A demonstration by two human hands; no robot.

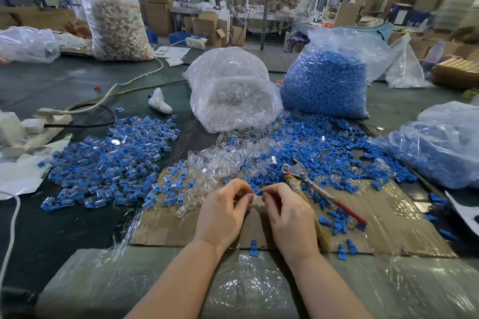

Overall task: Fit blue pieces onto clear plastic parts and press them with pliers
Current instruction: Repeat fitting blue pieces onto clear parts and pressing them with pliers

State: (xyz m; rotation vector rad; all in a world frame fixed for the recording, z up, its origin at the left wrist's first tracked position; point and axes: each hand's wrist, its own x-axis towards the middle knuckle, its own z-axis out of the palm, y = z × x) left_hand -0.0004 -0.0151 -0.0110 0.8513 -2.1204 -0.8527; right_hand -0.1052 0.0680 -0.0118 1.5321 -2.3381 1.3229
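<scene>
On the workshop desk (77,80), many joined pieces (108,163) lie left, while both hands, left hand (223,212) and right hand (290,212), pinch clear part (251,193) and blue piece (259,192) together, pliers (300,172) unused, sacks remaining.

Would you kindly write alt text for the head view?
Left hand and right hand fit a blue piece onto a clear part over cardboard; pliers lie nearby among loose pieces.
</scene>
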